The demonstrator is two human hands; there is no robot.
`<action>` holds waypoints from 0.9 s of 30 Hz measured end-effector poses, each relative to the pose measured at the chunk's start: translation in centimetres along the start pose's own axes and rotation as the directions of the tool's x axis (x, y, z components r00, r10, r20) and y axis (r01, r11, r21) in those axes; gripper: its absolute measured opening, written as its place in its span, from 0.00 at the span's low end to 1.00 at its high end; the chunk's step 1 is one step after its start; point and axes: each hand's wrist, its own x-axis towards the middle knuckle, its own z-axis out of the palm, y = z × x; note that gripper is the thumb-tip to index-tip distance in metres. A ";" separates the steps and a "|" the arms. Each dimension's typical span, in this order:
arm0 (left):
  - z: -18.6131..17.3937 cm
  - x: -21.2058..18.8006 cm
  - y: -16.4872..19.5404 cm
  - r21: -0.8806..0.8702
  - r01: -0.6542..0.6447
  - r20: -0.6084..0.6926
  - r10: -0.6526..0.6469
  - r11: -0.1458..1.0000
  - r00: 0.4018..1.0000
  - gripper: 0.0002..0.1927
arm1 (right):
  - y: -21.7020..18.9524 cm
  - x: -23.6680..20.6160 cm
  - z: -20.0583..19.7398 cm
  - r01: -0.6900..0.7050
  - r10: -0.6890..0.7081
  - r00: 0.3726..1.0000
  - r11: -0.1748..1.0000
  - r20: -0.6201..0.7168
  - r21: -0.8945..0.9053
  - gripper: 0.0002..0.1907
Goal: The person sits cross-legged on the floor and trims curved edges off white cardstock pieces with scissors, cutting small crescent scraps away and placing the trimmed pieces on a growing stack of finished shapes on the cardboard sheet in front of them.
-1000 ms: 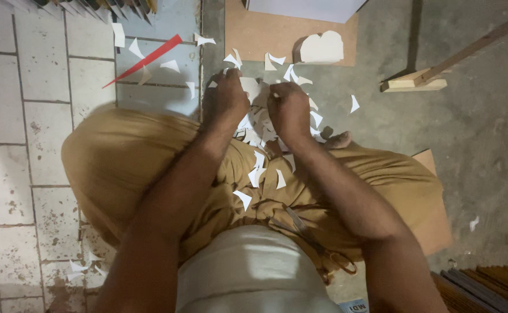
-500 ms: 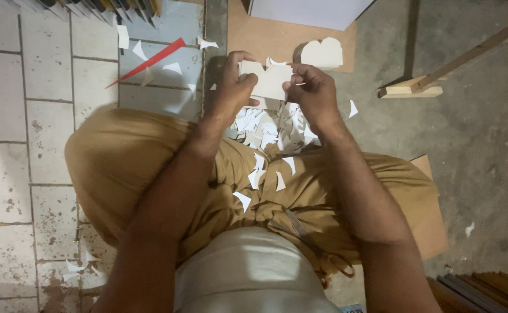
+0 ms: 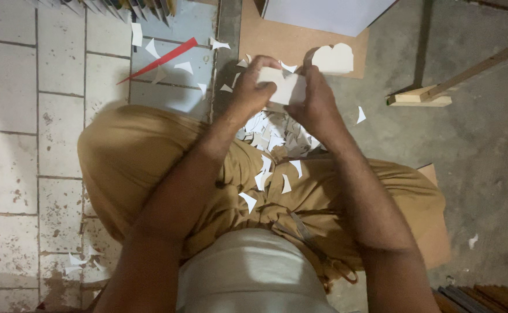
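Observation:
Both hands hold one white paper piece [image 3: 286,86] up in front of me, above my crossed legs in tan trousers [image 3: 132,156]. My left hand [image 3: 253,87] grips its left side, fingers curled over the top edge. My right hand [image 3: 316,101] grips its right side. Below the hands lies a heap of white paper scraps [image 3: 274,136] on my lap and on the floor between my knees. What looks like a pair of scissors [image 3: 318,249] rests on my right thigh.
A brown board [image 3: 277,43] lies ahead with a white cut shape [image 3: 332,58] and a white sheet [image 3: 329,14] on it. A red paper sliver [image 3: 161,58] and white scraps lie on the tiled floor at left. A wooden stick with a block [image 3: 419,98] lies at right.
Both hands rose from the scrap heap, lifting a white paper piece. They now hold it a little higher and closer together than half a second ago.

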 end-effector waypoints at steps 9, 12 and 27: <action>0.4 -0.8 -0.3 0.079 -0.234 0.033 0.232 0.969 0.972 0.17 | -0.4 -0.1 -0.1 -0.509 0.397 0.853 0.775 0.338 0.376 0.28; 0.4 -1.0 -0.2 0.255 -0.419 0.035 0.425 0.871 0.905 0.18 | -0.5 0.0 -0.5 -0.510 0.399 0.860 0.692 0.319 0.510 0.20; 6.6 -11.0 3.2 -0.405 -0.276 -0.221 0.199 0.872 0.955 0.19 | -9.6 -7.7 -0.4 -0.148 0.410 0.893 0.655 -0.185 0.741 0.19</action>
